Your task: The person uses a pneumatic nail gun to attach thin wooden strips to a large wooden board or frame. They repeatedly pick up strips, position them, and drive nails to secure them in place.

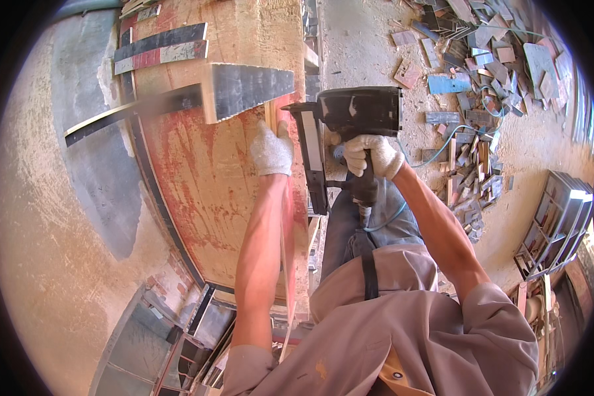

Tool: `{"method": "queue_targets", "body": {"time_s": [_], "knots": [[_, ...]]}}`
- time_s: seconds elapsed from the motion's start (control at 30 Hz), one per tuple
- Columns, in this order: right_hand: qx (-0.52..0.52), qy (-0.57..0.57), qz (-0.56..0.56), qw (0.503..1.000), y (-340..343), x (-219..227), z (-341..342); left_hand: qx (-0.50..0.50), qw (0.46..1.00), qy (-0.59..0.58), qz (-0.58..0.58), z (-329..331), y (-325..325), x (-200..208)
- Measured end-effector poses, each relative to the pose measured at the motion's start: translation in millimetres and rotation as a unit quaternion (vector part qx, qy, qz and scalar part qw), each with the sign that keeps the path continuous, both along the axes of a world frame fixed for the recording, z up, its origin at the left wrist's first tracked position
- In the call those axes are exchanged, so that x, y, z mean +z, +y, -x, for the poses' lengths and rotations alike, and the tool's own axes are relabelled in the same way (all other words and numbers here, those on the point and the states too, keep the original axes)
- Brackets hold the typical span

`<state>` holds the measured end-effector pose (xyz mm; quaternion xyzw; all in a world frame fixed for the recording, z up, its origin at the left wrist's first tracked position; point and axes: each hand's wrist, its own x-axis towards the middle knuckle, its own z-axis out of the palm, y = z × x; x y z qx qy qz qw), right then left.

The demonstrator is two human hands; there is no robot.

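My left hand (272, 150), in a white knit glove, is closed around a narrow wooden strip (270, 115) at the edge of the bench. Against that strip stands a tapered black-faced board (252, 90) with pale plywood edges. A long, narrow black piece (138, 113) reaches left from it; their join is blurred. My right hand (376, 157), also gloved, is wrapped round the handle of a black pneumatic nail gun (360, 110). Its nose points left, close to the strip and just right of my left fingers, apparently with a small gap. The left fingertips are partly hidden.
The red-stained plywood bench (208, 191) runs along my left. Black and red strips (162, 49) lie at its far end. Wood offcuts (472, 99) litter the floor at right, crossed by a blue-green air hose (442, 148). A metal frame (553, 221) stands far right.
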<state>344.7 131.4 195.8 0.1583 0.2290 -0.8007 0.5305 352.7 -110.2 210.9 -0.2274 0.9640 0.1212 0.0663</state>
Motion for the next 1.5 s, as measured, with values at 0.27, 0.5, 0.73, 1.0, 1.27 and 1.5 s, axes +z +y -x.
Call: {"method": "queue_targets", "body": {"time_s": [0.27,0.5,0.73,1.0,1.27,1.5], "knots": [[-0.019,-0.048,-0.001,0.999,18,-1,-11,-0.021,0.998,-0.031,0.042,-31,-8,3],[0.008,-0.024,0.027,0.999,8,-12,-23,-0.013,0.980,-0.167,0.110,-49,-5,14],[0.017,-0.044,0.019,0.999,8,-5,-22,0.005,0.984,-0.157,0.088,-48,-10,12],[0.041,-0.056,0.050,0.996,5,-13,-29,0.032,0.983,-0.170,0.066,-43,-2,25],[0.027,-0.027,0.038,0.999,0,-3,-47,0.008,0.987,-0.155,0.040,-56,-8,18],[-0.046,0.124,-0.008,0.991,13,-2,-92,0.006,0.991,0.019,-0.131,-136,-37,28]]}}
